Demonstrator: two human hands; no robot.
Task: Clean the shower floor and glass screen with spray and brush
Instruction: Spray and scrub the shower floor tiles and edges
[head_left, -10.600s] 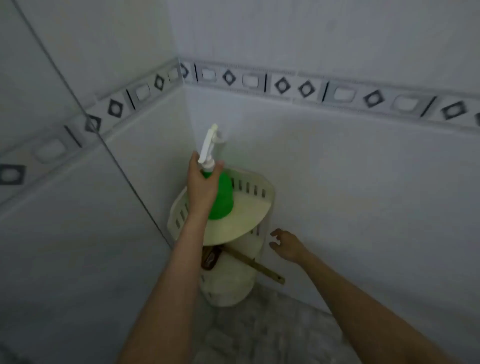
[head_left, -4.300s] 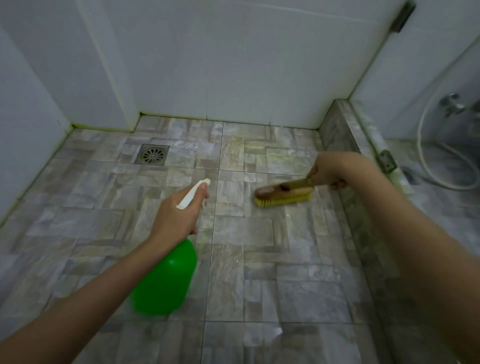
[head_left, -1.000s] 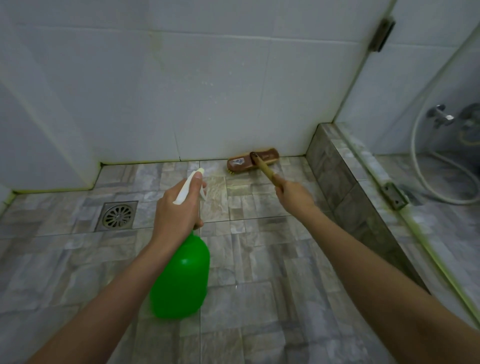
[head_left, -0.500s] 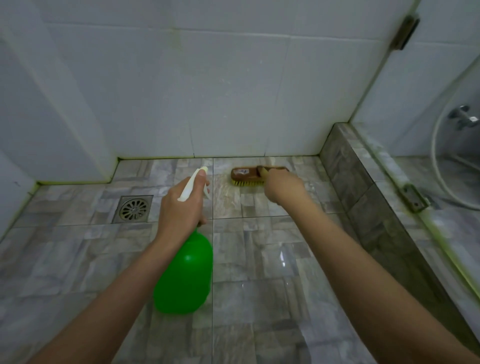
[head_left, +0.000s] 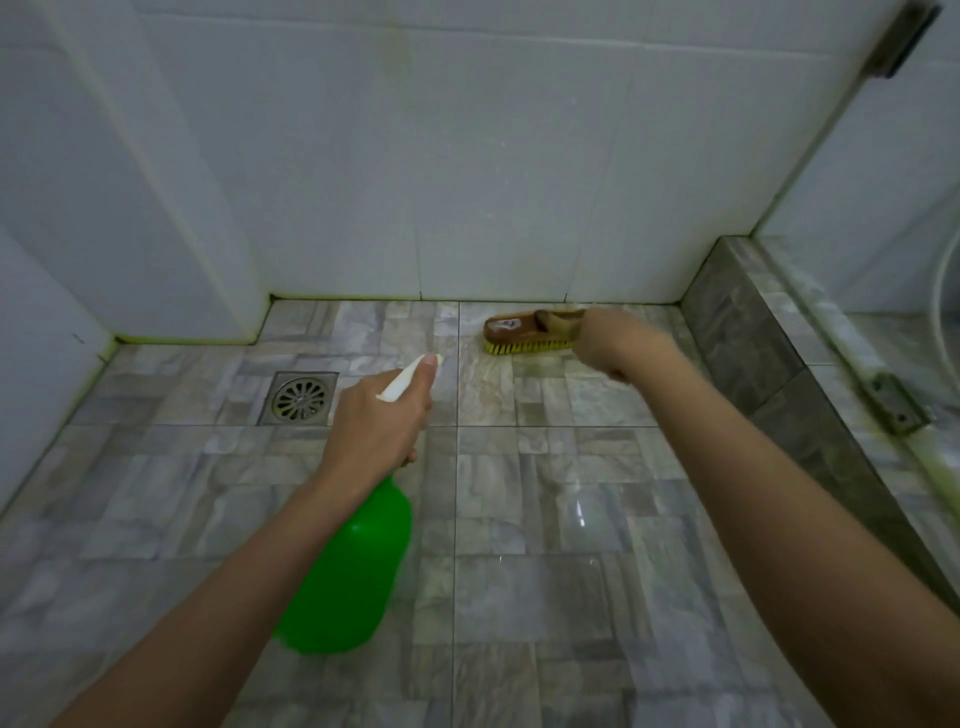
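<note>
Now the right hand (head_left: 608, 343) grips the hard brush (head_left: 519, 332) by its handle, at 12 o'clock on the floor (head_left: 535, 597). The left hand (head_left: 374, 421) holds the spray bottle (head_left: 348, 566) by its neck, at 7 o'clock; it is probably slippery.

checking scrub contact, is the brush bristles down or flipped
Bristles down: the brush has yellow bristles on the floor, wooden back up.

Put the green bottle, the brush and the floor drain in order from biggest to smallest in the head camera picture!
1. The green bottle looks biggest, though it is nearest the camera.
2. The brush and the floor drain look about alike, so I won't rank them. The right hand hides part of the brush.
</note>
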